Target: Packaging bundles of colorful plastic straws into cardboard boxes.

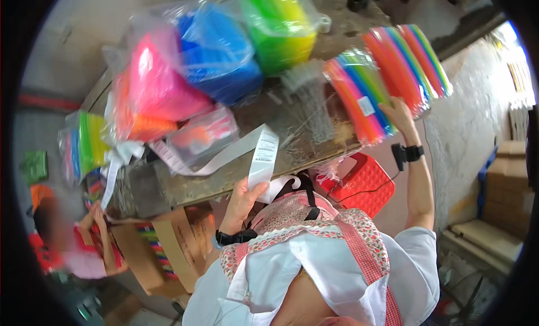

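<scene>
My left hand [242,200] pinches a long white strip of printed labels [263,155] between thumb and fingers. The strip runs left along the table edge, and another length curls below the hand. At the right end of the table, my right hand [400,117] has its fingers closed on the edge of a clear-wrapped pack of thin rainbow-coloured strips [349,85]. A small white label [366,106] sits on that pack's face. Two similar packs [396,68] lie just beyond it, to the right.
Large clear bags of pink [160,79], blue [216,48] and green-yellow [275,28] pieces cover the back of the worn table [224,186]. A bundle of clear thin pieces [314,104] lies mid-table. Below are a red stool [368,186] and open cartons [174,242]. A co-worker [84,236] sits left.
</scene>
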Motion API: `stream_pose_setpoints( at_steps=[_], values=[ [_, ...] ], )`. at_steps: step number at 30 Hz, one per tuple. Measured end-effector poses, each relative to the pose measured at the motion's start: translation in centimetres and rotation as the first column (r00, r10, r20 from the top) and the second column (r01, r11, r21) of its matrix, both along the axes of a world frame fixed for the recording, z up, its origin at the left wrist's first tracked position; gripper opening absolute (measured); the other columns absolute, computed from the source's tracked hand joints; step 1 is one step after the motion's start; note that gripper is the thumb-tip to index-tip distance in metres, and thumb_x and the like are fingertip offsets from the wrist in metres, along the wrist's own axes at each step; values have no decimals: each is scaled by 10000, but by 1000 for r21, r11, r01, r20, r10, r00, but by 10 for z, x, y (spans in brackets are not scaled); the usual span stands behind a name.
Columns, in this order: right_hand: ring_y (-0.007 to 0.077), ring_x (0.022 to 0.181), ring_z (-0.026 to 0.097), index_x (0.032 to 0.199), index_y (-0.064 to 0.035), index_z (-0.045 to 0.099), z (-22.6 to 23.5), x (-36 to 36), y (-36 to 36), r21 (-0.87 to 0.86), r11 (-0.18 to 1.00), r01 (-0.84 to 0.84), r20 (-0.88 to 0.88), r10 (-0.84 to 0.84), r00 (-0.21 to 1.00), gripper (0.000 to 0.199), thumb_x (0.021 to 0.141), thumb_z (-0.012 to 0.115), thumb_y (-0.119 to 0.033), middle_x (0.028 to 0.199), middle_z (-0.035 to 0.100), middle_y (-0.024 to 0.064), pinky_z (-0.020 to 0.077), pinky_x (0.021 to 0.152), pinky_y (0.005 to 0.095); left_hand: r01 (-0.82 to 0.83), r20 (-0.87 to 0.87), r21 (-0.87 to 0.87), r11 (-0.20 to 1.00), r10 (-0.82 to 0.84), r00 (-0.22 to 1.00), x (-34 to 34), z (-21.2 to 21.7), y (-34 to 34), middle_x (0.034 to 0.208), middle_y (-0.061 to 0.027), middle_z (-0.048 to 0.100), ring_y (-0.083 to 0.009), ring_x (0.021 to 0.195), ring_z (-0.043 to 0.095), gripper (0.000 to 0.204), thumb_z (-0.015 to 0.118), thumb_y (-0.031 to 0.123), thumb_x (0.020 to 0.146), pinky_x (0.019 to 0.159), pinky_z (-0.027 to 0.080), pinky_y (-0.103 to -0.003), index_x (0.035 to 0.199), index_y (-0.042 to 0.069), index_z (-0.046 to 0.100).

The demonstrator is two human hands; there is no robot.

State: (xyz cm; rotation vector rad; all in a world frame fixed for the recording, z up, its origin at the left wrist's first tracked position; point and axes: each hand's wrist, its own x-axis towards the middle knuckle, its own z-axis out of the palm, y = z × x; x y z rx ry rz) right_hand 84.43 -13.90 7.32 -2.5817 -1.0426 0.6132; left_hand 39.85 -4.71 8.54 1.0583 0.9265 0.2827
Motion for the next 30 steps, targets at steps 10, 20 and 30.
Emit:
stream_pose_setpoints(
  at_steps=[10,20,30],
  values=[
    [186,1017,552,1290,33,408,35,-43,-43,405,869,285,-758,145,636,529,818,595,-115,1175,539,117,441,886,299,-213,-19,45,976,214,977,-78,-4,1,956,-21,622,-106,843,559,332,552,138,838,750,455,-270,1131,-17,560],
    [191,1143,461,1320,51,354,73,-363,118,439,846,-302,-855,497,148,713,731,645,-228,1255,484,118,337,986,307,-51,51,354,934,36,998,-171,-78,-32,823,-129,610,-201,764,587,346,577,248,796,692,461,-313,1024,-12,588],
    [207,1088,497,1310,61,340,-59,-612,256,439,727,-527,-849,528,22,716,757,679,-242,1216,495,147,408,911,294,113,-307,365,924,5,952,-248,-72,-69,823,-159,620,-328,783,591,330,619,318,780,735,460,-388,867,0,648]
  ],
)
